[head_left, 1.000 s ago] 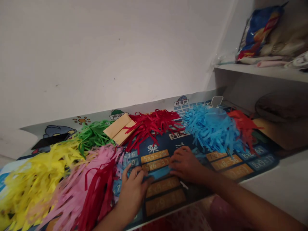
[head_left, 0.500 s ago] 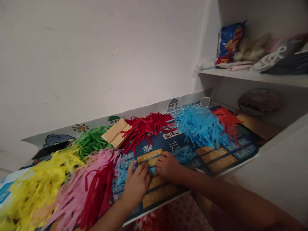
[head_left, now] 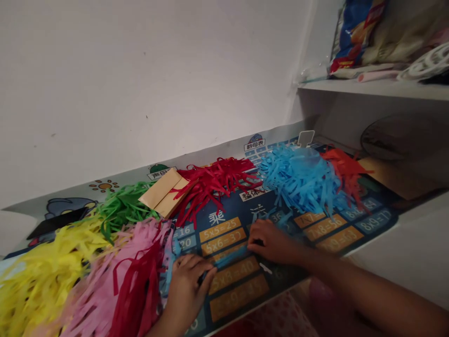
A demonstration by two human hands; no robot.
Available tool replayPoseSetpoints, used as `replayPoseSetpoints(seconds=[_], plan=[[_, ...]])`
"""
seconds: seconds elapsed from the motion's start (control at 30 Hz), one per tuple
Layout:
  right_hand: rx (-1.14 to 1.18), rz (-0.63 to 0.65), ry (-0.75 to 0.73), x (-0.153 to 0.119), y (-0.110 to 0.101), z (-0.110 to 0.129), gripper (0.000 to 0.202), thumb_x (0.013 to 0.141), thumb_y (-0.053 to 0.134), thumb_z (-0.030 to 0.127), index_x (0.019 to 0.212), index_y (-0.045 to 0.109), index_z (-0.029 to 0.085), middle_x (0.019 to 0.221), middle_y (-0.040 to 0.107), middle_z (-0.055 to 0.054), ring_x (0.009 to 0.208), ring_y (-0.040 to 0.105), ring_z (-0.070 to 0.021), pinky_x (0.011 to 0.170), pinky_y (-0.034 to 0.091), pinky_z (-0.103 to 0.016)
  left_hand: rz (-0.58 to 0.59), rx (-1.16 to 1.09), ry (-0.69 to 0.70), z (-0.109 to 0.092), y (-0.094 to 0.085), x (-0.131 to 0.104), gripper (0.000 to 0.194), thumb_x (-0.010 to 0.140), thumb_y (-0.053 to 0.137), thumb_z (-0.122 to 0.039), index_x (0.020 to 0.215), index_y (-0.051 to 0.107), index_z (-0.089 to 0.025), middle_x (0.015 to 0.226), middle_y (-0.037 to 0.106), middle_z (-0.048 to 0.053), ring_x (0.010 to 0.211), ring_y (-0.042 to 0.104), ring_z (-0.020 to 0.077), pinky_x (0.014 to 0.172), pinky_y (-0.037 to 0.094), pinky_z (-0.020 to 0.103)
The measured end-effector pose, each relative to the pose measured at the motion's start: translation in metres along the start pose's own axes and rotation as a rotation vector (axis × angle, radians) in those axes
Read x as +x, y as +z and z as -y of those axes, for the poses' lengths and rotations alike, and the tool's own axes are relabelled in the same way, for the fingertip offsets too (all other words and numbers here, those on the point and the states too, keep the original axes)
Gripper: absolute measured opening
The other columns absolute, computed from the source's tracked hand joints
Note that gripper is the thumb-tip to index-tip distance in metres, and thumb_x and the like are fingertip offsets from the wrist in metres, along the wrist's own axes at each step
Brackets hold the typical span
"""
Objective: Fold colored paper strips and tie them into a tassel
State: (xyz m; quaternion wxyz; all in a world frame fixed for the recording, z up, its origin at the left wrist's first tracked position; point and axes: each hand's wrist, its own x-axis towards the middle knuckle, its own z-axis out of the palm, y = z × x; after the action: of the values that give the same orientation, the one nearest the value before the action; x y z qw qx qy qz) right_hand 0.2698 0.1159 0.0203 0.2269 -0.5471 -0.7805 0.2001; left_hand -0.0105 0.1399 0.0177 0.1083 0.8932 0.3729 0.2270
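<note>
A blue paper strip (head_left: 231,257) stretches low over the printed mat (head_left: 228,213), between my two hands. My left hand (head_left: 189,281) is closed on its left end, with blue fringe showing beside the fingers. The other end is in my right hand (head_left: 268,241), whose fingers are curled around it; more blue fringe sticks out behind that hand. To the left lie pink fringe (head_left: 101,281) and dark red fringe (head_left: 135,290), close to my left hand.
Yellow (head_left: 45,271) and green fringe (head_left: 128,203) lie at the left. Behind my hands are a brown paper piece (head_left: 163,192), red fringe (head_left: 217,180), a light blue pile (head_left: 301,178) and orange-red fringe (head_left: 345,173). A shelf (head_left: 372,89) holds a snack bag (head_left: 356,35).
My hands have moved apart, my left one toward me and my right one rightward, with the blue strip now stretched between them. The view has shifted slightly.
</note>
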Motion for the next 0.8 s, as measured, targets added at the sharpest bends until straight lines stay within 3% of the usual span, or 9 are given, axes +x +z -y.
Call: replayPoseSetpoints(seconds=[0.33,0.47,0.53,0.63,0.7,0.8], plan=[[-0.070,0.053,0.150,0.011,-0.001,0.013,0.010,0.077,0.068,0.019,0.068,0.065,0.018,0.079,0.064,0.000,0.084,0.055,-0.0173,0.077,0.032,-0.031,0.007,0.089,-0.121,-0.005,0.008,0.010,0.017,0.084,0.056,-0.024,0.067,0.061,-0.023,0.069,0.065,0.000,0.073,0.058,0.0230,0.074,0.032,0.040],[-0.090,0.023,0.163,0.010,0.002,0.011,0.008,0.076,0.071,0.022,0.076,0.063,0.018,0.082,0.063,0.000,0.084,0.054,-0.0173,0.075,0.031,-0.031,-0.003,0.130,-0.054,-0.004,0.006,0.010,0.009,0.083,0.057,-0.020,0.081,0.066,-0.024,0.077,0.066,0.001,0.077,0.058,0.0223,0.075,0.034,0.040],[-0.153,-0.013,0.052,0.006,0.003,0.008,0.006,0.079,0.069,0.022,0.082,0.065,0.020,0.090,0.064,-0.001,0.088,0.052,-0.0178,0.076,0.030,-0.032,-0.030,0.170,0.063,-0.007,0.004,0.008,0.023,0.083,0.056,-0.014,0.093,0.068,-0.030,0.087,0.068,0.001,0.084,0.058,0.0228,0.083,0.033,0.044],[-0.355,-0.050,-0.262,0.001,0.002,0.007,0.006,0.088,0.062,0.024,0.083,0.065,0.023,0.093,0.065,0.000,0.094,0.048,-0.0198,0.083,0.026,-0.038,-0.085,0.225,0.190,-0.016,0.002,0.008,0.036,0.080,0.058,-0.008,0.097,0.069,-0.038,0.089,0.071,-0.003,0.090,0.057,0.0239,0.097,0.025,0.051],[-0.478,-0.032,-0.423,-0.001,0.002,0.009,0.012,0.093,0.057,0.026,0.084,0.064,0.022,0.090,0.065,0.000,0.095,0.046,-0.0202,0.086,0.025,-0.041,-0.072,0.230,0.219,-0.023,0.001,0.010,0.033,0.080,0.061,-0.011,0.100,0.069,-0.036,0.090,0.072,-0.003,0.093,0.057,0.0249,0.101,0.023,0.053],[-0.560,0.005,-0.481,0.002,0.004,0.016,0.018,0.096,0.049,0.019,0.084,0.063,0.018,0.090,0.064,-0.002,0.095,0.044,-0.0200,0.086,0.026,-0.040,-0.015,0.223,0.233,-0.030,-0.002,0.019,0.021,0.083,0.061,-0.018,0.098,0.069,-0.029,0.088,0.072,0.000,0.094,0.058,0.0250,0.103,0.020,0.054]])
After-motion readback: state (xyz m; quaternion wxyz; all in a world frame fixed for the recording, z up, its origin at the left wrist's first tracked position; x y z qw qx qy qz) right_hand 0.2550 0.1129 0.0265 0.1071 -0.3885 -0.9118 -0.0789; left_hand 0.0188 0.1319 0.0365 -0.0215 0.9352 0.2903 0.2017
